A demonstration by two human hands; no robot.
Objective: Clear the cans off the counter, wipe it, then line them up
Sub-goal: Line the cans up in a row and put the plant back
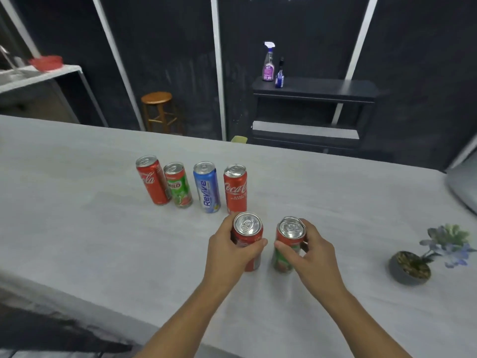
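head view, left hand (228,250) gripping red can (248,235), right hand (311,250) gripping green can (287,244)

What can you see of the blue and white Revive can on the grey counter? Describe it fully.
The tall slim blue and white metal Revive can stands upright on the grey counter, third from the left in a row of four. Its silver top shows an unopened pull tab. "Revive" runs vertically in blue letters on a white band. Nothing touches it; neighbouring cans stand apart on both sides.

Bar-like room: long counter (103,228), wooden stool (157,109).
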